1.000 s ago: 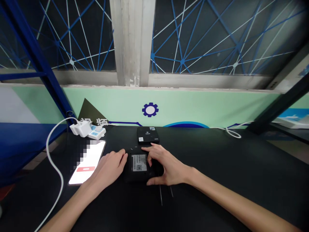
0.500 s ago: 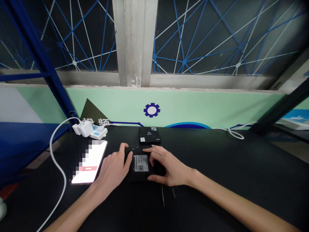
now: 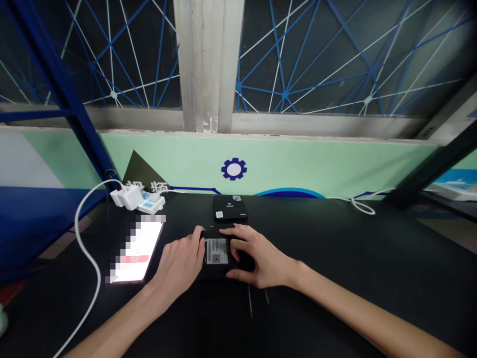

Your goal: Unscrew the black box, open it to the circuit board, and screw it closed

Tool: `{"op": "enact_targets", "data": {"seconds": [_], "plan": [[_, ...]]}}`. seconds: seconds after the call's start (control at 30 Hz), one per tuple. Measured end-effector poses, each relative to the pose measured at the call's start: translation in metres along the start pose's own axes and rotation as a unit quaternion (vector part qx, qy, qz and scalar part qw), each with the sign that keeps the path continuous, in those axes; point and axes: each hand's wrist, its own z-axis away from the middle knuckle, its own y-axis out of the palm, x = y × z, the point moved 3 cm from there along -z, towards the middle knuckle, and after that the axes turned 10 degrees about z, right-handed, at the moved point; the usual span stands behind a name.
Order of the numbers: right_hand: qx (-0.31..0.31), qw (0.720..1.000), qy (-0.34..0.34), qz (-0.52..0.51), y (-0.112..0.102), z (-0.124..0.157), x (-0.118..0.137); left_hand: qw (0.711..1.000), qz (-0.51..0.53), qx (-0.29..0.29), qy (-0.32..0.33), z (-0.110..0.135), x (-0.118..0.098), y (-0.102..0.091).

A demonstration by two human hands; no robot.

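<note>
A flat black box with a silver printed label lies on the dark table between my hands. My right hand curls round its right side, thumb at the near edge and fingertips on the far part. At the upper left corner is my left hand, its thumb against the box's left side. Its index finger is bent beside a tiny pale sliver; whether the fingers hold anything is hidden. Another tiny pale piece lies just beyond the box. Two thin metal rods, the longer rod nearer the middle, stick out below my right hand.
Behind the labelled box lies a second black box. To the left are a lit phone, a white power strip with a plugged-in charger, and a white cable. A coiled white cord lies at the back right.
My left thumb and index finger have drawn closer together, and the hand has shifted slightly right against the box. My right hand keeps its place on the box.
</note>
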Motion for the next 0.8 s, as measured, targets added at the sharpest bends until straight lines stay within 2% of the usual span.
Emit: {"op": "enact_targets", "data": {"seconds": [0.63, 0.73, 0.8], "plan": [[-0.008, 1.0, -0.005, -0.007, 0.003, 0.0, -0.001, 1.0, -0.001, 0.016, 0.004, -0.002, 0.001, 0.0], [-0.023, 1.0, -0.012, -0.017, 0.001, 0.002, -0.005, 1.0, 0.002, 0.014, 0.003, -0.002, 0.002, -0.002], [-0.056, 0.998, -0.007, -0.014, -0.005, 0.003, -0.011, 1.0, 0.011, 0.014, 0.003, -0.001, 0.003, -0.002]]}}
